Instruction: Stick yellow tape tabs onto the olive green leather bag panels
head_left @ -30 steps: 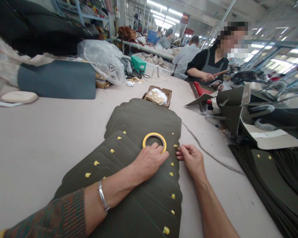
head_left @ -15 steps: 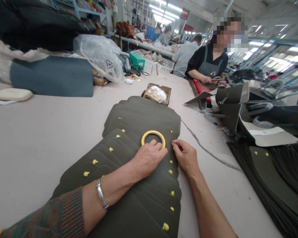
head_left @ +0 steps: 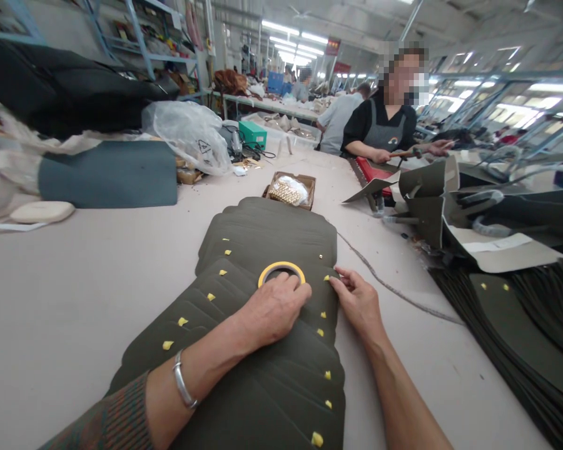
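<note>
A stack of dark olive panels (head_left: 267, 228) with scalloped edges lies on the table under my hands. Small yellow tape pieces (head_left: 182, 322) dot both sides of the top panel. My left hand (head_left: 276, 307) is closed on the near side of a yellow tape roll (head_left: 265, 274), which rests tilted over the panel; its fingertips are partly hidden. At the panel's right edge is my right hand (head_left: 358, 300), thumb tip against a yellow tape piece (head_left: 327, 278) and index finger slightly apart from it. A tiny gold stud (head_left: 321, 256) shows just beyond.
Ahead stands a small box (head_left: 291, 189) of gold-coloured hardware. A cord (head_left: 380, 275) runs along the right. Dark strips (head_left: 492, 337) and part-made bag pieces (head_left: 425, 206) pile up there. A co-worker (head_left: 385, 125) is behind them. Plastic wrap (head_left: 187, 134) and a blue-grey sheet (head_left: 107, 175) lie left.
A yellow tape piece now shows on the panel by my right thumb. My right thumb and index finger have parted slightly. The tape roll has shifted a little left with my left hand.
</note>
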A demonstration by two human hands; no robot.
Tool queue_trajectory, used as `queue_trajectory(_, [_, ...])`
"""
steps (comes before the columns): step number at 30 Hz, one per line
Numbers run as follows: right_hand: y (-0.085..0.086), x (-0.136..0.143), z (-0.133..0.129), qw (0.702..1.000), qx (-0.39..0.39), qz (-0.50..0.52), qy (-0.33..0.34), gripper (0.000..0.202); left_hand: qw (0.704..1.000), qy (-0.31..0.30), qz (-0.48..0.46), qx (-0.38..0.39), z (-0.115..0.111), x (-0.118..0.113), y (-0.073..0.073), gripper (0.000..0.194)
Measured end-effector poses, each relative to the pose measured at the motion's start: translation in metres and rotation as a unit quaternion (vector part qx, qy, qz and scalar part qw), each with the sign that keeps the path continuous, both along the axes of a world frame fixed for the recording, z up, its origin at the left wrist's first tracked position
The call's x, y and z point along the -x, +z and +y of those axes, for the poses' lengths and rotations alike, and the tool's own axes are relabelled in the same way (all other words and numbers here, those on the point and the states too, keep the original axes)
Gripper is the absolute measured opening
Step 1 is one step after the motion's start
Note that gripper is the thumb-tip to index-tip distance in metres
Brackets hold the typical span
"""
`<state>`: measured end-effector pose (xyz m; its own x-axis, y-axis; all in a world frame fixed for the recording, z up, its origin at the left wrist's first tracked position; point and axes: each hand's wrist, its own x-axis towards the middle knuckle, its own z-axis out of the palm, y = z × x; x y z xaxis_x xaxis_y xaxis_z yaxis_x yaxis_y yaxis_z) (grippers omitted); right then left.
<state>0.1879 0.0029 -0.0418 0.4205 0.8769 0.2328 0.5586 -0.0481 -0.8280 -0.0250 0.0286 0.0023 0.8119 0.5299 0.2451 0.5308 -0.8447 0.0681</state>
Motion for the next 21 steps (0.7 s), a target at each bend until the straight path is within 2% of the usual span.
queue_trajectory(2, [0.0,0.002,-0.004,0.998,0.001,0.052,0.028,0.044,1.0,-0.007,-0.006,0.008,-0.001,0.004,0.007,0.015])
queue_trajectory(4, [0.002,0.004,-0.01,0.991,0.035,0.086,0.094,0.04,1.0,-0.013,-0.012,0.014,-0.001,0.008,0.011,0.015])
queue_trajectory(7, [0.008,0.006,-0.019,0.969,0.119,0.055,0.21,0.034,0.999,-0.013,-0.032,0.029,0.003,0.011,0.009,0.016])
queue_trajectory(9, [0.013,0.006,-0.022,0.965,0.137,0.013,0.222,0.036,0.997,-0.016,-0.055,0.048,0.006,0.012,0.005,0.017])
queue_trajectory(12, [0.017,0.005,-0.023,0.99,0.06,-0.005,0.131,0.031,0.99,-0.034,-0.11,0.079,0.01,0.013,-0.001,0.019])
queue_trajectory(14, [0.019,0.009,-0.024,0.994,0.0,0.019,0.108,0.025,0.983,-0.046,-0.151,0.091,0.011,0.013,-0.004,0.029])
queue_trajectory(17, [0.022,0.021,-0.026,0.983,-0.06,0.015,0.171,0.019,0.975,-0.061,-0.196,0.087,0.009,0.012,-0.008,0.048])
queue_trajectory(21, [0.027,0.036,-0.028,0.96,-0.135,-0.089,0.23,0.016,0.969,-0.07,-0.225,0.071,0.005,0.009,-0.01,0.045])
